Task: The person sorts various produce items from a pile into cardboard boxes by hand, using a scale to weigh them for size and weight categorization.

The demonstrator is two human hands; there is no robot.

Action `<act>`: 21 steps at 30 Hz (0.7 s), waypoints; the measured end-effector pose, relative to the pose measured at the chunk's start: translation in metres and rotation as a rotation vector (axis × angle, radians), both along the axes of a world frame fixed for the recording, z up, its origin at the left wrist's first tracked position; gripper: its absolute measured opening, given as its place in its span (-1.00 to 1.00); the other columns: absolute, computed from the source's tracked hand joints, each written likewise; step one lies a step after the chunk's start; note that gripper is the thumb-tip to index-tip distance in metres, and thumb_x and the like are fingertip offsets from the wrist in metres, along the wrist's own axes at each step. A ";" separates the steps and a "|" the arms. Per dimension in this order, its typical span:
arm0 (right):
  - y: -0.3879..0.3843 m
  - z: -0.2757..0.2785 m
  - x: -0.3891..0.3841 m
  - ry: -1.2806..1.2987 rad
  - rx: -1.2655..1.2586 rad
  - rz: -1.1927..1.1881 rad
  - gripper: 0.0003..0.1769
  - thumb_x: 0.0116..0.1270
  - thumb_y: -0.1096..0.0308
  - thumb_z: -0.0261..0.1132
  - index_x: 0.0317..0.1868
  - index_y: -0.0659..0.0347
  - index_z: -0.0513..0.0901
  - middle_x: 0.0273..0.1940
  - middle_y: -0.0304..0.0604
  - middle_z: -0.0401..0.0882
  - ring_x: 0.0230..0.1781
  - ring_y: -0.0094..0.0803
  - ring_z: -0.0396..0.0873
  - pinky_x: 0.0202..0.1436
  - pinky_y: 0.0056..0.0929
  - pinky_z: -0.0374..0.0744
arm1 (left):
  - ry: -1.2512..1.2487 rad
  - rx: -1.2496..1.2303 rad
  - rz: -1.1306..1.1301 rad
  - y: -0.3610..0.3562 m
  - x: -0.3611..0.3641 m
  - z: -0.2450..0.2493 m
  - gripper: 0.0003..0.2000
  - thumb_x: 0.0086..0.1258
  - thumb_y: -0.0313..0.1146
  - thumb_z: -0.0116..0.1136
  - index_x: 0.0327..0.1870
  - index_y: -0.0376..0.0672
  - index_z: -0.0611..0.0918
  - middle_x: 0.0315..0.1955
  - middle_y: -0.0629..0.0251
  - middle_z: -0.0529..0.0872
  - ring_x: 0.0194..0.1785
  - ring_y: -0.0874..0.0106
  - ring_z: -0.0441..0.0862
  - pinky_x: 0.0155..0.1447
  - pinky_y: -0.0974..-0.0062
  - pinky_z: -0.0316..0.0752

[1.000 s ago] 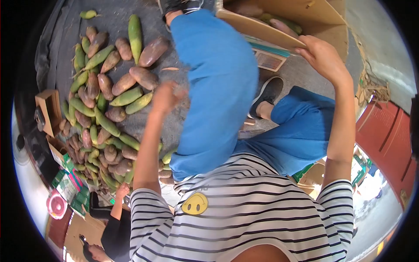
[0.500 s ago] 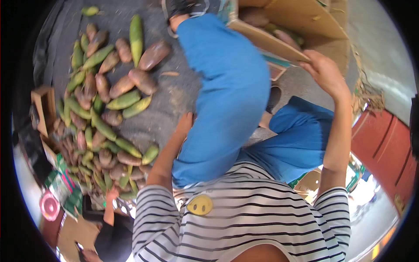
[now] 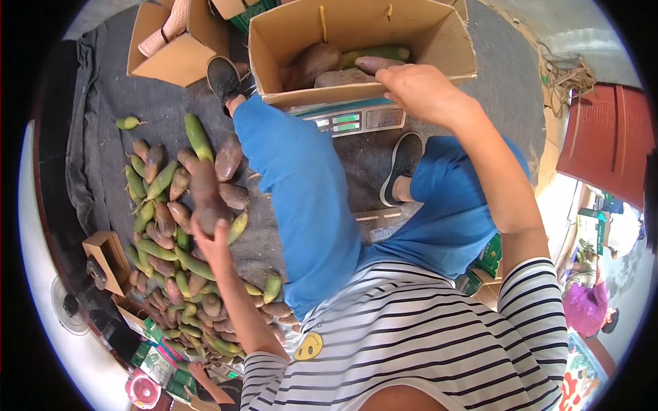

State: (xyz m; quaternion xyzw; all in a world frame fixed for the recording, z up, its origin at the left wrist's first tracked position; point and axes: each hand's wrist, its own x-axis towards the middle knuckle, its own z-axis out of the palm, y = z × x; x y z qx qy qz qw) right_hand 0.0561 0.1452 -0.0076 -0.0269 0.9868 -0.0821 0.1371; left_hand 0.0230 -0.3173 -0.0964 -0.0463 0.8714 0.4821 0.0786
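My left hand point(image 3: 214, 240) is wrapped round the lower end of a brownish-red, elongated vegetable point(image 3: 207, 194), which is blurred. It is over a pile of similar reddish vegetables and green ones point(image 3: 161, 181) on dark cloth. At the top, an open cardboard box point(image 3: 363, 20) rests on a scale point(image 3: 346, 122) with lit green displays. Reddish vegetables and a green one point(image 3: 384, 52) lie inside the box. My right hand point(image 3: 418, 89) grips the near rim of the box, its fingertips close to a small reddish vegetable point(image 3: 373, 64).
A second box point(image 3: 181, 58) holding a rolled pinkish item stands at upper left. A small box point(image 3: 110, 257) and a fan point(image 3: 68, 305) are at left. A co-worker's hand point(image 3: 199, 372) shows at lower left; another person point(image 3: 586, 306) is at far right.
The view has shifted, showing more of the box and the scale. My left hand has left its place beside my knee and taken hold of a reddish vegetable. My right hand remains on the box rim.
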 end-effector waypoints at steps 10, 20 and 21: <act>-0.002 0.004 0.007 0.063 -0.031 0.028 -0.82 0.18 0.47 0.07 -0.24 0.31 0.56 -0.26 0.08 0.63 -0.12 -0.09 0.60 -0.12 -0.20 0.57 | 0.678 -0.201 -0.853 0.278 -0.095 0.132 -0.31 0.00 -0.20 0.38 0.18 -0.30 0.40 0.04 -0.05 0.50 0.12 0.06 0.46 0.16 0.26 0.42; 0.003 0.000 0.006 0.007 0.023 0.015 -0.77 0.23 0.41 0.07 -0.16 0.23 0.61 -0.14 -0.03 0.64 -0.04 -0.13 0.60 -0.08 -0.26 0.58 | 0.524 -0.449 -0.979 0.294 -0.083 0.095 -0.47 0.23 -0.05 0.22 0.12 -0.21 0.48 -0.07 -0.03 0.58 0.01 0.07 0.55 0.06 0.22 0.46; 0.002 0.005 0.005 -0.030 0.023 0.004 -0.76 0.23 0.41 0.08 -0.15 0.22 0.61 -0.11 -0.03 0.64 -0.02 -0.13 0.59 -0.06 -0.26 0.58 | 0.384 -0.540 -0.979 0.290 -0.085 0.085 -0.46 0.26 -0.01 0.19 0.14 -0.21 0.47 -0.04 -0.03 0.57 0.05 0.08 0.54 0.09 0.23 0.45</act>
